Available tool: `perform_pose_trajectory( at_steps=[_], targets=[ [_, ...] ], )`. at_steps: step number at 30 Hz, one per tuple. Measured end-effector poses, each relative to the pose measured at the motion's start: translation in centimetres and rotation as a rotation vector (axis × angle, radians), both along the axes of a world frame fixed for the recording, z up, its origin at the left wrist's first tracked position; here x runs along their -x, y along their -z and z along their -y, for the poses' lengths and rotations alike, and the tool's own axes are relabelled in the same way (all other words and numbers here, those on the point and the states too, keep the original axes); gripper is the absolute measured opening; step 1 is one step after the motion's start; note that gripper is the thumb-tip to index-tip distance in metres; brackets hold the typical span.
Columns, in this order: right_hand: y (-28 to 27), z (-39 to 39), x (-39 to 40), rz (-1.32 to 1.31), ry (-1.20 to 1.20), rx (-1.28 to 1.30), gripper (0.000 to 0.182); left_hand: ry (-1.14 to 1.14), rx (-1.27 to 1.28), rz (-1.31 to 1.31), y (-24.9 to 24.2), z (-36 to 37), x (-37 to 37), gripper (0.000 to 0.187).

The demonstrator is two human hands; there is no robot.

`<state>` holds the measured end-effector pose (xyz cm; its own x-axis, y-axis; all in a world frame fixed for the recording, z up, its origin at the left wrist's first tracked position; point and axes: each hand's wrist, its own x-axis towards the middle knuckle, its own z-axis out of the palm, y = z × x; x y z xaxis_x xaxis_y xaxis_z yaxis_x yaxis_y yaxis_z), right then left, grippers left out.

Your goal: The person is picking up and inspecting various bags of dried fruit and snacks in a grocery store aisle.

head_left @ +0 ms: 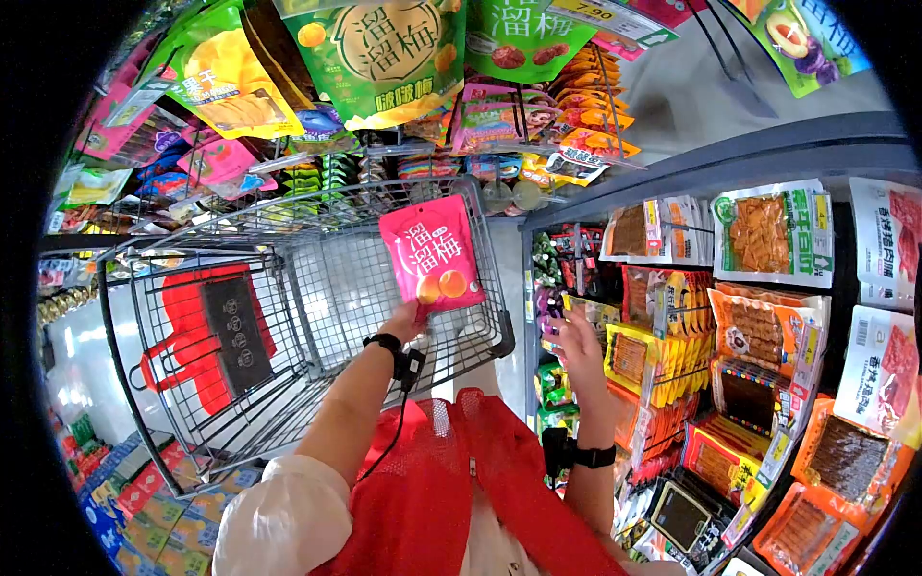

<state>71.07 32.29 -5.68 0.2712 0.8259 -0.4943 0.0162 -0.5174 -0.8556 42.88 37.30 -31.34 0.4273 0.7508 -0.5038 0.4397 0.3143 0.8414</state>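
Observation:
My left hand point(411, 322) grips a pink snack bag point(434, 245) with orange fruit pictures by its lower edge. Its printed front faces up, over the far right end of a wire shopping cart point(331, 288). Raised beside the snack racks on the right, my right hand point(580, 350) has its fingers stretched out and holds nothing. Both wrists wear black bands with small devices; a cable hangs from the left one.
A red child-seat flap with a dark panel point(235, 331) sits at the cart's left end. Green and yellow snack bags point(379, 58) hang ahead. Packaged snacks point(749, 322) fill racks on the right, below a dark shelf beam point(720, 168). Stacked boxes point(158, 509) stand lower left.

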Motion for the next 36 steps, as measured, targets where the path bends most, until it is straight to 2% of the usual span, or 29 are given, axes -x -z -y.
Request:
perform_pose_trajectory(
  at_steps=[1,3,5,7,9,10,11,12,15,17,19,20,21,22,23,24,25,26,28,29,30,32,36],
  targets=[
    [0.3,-0.1,0.0,0.007,-0.001,-0.002,0.035,-0.16,0.092,0.135,4.3,0.6,0.0,0.039],
    [0.8,-0.2,-0.4,0.044,-0.051,-0.012,0.036,0.1,-0.199,-0.174,4.7,-0.5,-1.1,0.019],
    [0.9,-0.5,-0.8,0.064,-0.074,-0.025,0.037,0.075,-0.112,-0.16,4.9,-0.6,-1.5,0.028],
    [1.1,-1.2,-1.2,0.054,-0.08,-0.052,0.037,-0.141,0.225,-0.17,3.2,-1.4,-2.0,0.038],
    [0.7,-2.2,-1.7,0.046,-0.035,-0.014,0.036,-0.461,0.528,-0.391,1.3,-3.2,-3.1,0.049],
    [0.8,-2.7,-2.0,0.05,-0.053,-0.07,0.036,-0.58,0.561,-0.489,0.4,-4.4,-3.3,0.054],
    [0.6,-3.1,-2.4,0.056,-0.07,-0.125,0.037,-0.698,0.394,-0.505,-0.2,-5.0,-3.2,0.066],
    [0.1,-4.1,-2.6,0.059,-0.12,-0.18,0.039,-0.685,0.23,-0.485,0.3,-5.6,-2.1,0.067],
    [-0.6,-7.1,-4.4,0.09,-0.139,-0.17,0.041,-0.662,-0.006,-0.383,-1.0,-8.5,-0.6,0.066],
    [-1.2,-11.1,-6.2,0.118,-0.099,-0.227,0.044,-0.647,-0.078,-0.307,-3.9,-11.1,-0.7,0.063],
    [-3.8,-16.4,-7.8,0.077,-0.036,-0.312,0.044,-0.622,-0.23,-0.042,-8.7,-13.0,-2.6,0.056],
    [-4.3,-20.2,-9.5,0.106,-0.066,-0.357,0.042,-0.58,-0.285,-0.022,-11.3,-14.5,-4.1,0.049],
    [-3.2,-24.2,-11.7,0.265,-0.058,-0.394,0.041,-0.578,-0.281,-0.032,-13.5,-15.3,-5.5,0.049],
    [-4.2,-27.8,-12.1,0.154,0.068,-0.499,0.043,-0.566,-0.316,0.053,-15.4,-16.3,-7.2,0.048],
    [-4.9,-31.4,-13.2,0.331,0.093,-0.582,0.039,-0.554,-0.351,0.138,-17.0,-16.9,-8.9,0.047],
    [-5.1,-34.9,-13.7,0.145,0.23,-0.745,0.042,-0.514,-0.381,0.134,-18.2,-17.4,-10.3,0.047],
    [-4.8,-38.8,-16.2,0.255,0.131,-0.78,0.052,-0.474,-0.411,0.13,-19.4,-17.9,-11.8,0.048],
    [-4.8,-42.2,-18.3,0.509,0.063,-0.71,0.06,-0.469,-0.41,0.159,-21.2,-18.1,-13.7,0.048],
    [-7.1,-46.0,-18.4,0.239,0.291,-0.81,0.065,-0.42,-0.368,0.2,-21.5,-18.2,-16.2,0.048],
    [-6.4,-48.1,-19.6,0.233,0.298,-0.8,0.065,-0.395,-0.346,0.201,-22.7,-18.0,-17.3,0.048],
    [-5.9,-50.5,-21.0,-0.08,0.255,-0.954,0.064,-0.376,-0.284,0.224,-22.8,-17.9,-18.2,0.047],
    [-4.9,-53.1,-22.7,-0.405,0.212,-1.089,0.064,-0.345,-0.242,0.253,-22.2,-17.3,-19.1,0.045],
    [-3.3,-54.5,-23.3,-0.156,0.049,-0.975,0.052,-0.352,-0.121,0.283,-21.4,-15.8,-19.3,0.041]
  ],
)
